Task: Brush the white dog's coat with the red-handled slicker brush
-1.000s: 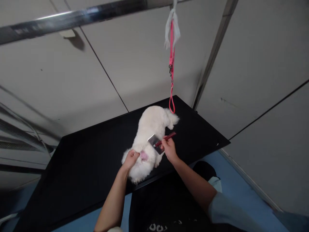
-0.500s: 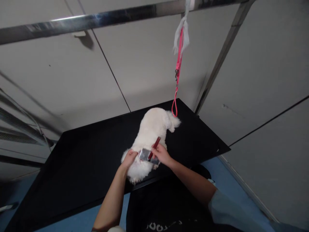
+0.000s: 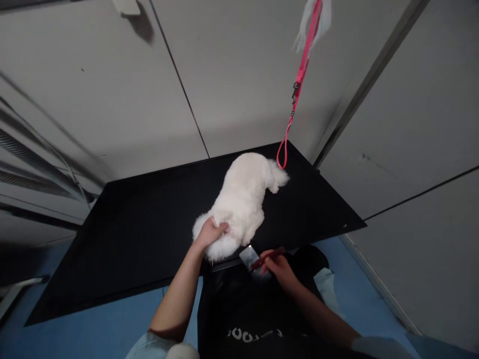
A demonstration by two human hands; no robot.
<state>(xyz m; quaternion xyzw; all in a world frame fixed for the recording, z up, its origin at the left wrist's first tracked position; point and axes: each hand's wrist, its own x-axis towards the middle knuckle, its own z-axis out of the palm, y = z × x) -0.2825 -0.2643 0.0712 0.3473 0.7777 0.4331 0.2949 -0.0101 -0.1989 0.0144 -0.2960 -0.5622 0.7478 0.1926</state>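
A white dog (image 3: 245, 187) lies on the black grooming table (image 3: 149, 224), its back clipped short and its near end fluffy. My left hand (image 3: 212, 233) is closed on the fur at that fluffy end, thumb pointing right over a pinkish patch. Lower and to the right, my right hand (image 3: 276, 264) grips the red handle of a slicker brush (image 3: 256, 263). The brush's flat silvery head points left, apart from the dog and in front of the table's near edge. Some of it is blurred.
A pink grooming leash (image 3: 299, 85) hangs from above, its loop beside the dog's far end. White wall panels (image 3: 243, 75) stand behind the table. Grey ribbed hoses (image 3: 37, 164) run along the left. My black apron (image 3: 254, 309) is close to the near edge.
My right hand has drawn the slicker brush off the dog, down and to the right. My left hand stays at the fluffy end, its thumb now further across. The view has tilted downward.
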